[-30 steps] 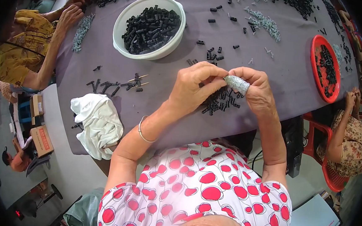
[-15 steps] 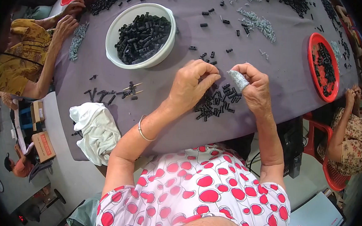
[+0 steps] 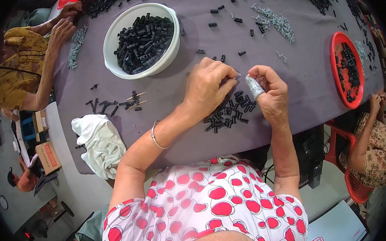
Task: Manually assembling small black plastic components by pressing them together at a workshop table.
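Observation:
My left hand (image 3: 207, 86), with a bangle (image 3: 157, 136) on its forearm, is pinched over the table. A tiny shiny sliver (image 3: 238, 75) shows at its fingertips, too small to name surely. Just to its right, my right hand (image 3: 272, 94) is curled closed, its thumb wrapped in a speckled grey cover (image 3: 254, 87). Whatever it may hold between thumb and fingers is hidden. The hands are close but apart. Beneath and between them lies a loose heap of small black cylindrical parts (image 3: 229, 112), partly covered by my left hand.
A white bowl (image 3: 109, 54) full of black parts stands to the left. A white cloth (image 3: 99, 145) lies at the table's near-left edge. Small silvery pieces (image 3: 276, 23) are scattered farther back. A red tray (image 3: 361, 89) holds more black parts. Co-workers sit left (image 3: 35, 64) and right (image 3: 368, 146).
The table has shifted slightly leftward in view. A shiny sliver now shows at my left fingertips. My right fingers have curled in a little more.

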Demonstrator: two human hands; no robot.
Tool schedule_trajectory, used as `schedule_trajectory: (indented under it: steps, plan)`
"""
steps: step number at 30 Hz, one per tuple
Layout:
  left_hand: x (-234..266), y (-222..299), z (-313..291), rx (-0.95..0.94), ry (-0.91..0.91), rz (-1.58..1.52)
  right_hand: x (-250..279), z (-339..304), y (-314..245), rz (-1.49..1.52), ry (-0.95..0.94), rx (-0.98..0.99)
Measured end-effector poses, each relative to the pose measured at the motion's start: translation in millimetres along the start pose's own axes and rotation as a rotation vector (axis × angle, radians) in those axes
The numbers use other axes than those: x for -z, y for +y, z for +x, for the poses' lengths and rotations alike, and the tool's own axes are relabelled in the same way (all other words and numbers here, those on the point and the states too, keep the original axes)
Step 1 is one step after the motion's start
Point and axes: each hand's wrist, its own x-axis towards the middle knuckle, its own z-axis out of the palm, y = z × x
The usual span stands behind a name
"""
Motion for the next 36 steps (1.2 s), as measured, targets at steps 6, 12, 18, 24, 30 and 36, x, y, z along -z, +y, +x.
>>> schedule_trajectory:
  steps: [6,12,18,24,30,36]
  plan:
    - [6.9,-1.5,-6.2,-0.051,0.043,-0.014,5.0,0.4,2.8,-0.049,0.127,0.059]
    - [32.4,-2.6,-21.2,0.065,0.094,-0.044,3.8,1.6,3.2,-0.101,0.135,0.034]
    - [42.6,-3.1,-38.1,0.108,0.077,-0.02,2.7,1.9,7.0,-0.223,0.118,0.119]
    - [39.9,-0.4,-45.6,0.178,0.093,-0.17,-1.4,6.0,-12.4,-0.265,0.11,0.062]
    - [38.1,-4.0,-54.5,0.185,0.125,-0.237,7.6,44.6,-21.7,-0.7,-0.001,0.405]
    - [36.4,-6.1,-55.8,0.187,0.191,-0.289,-5.5,47.9,-31.5,-0.676,-0.184,0.337]
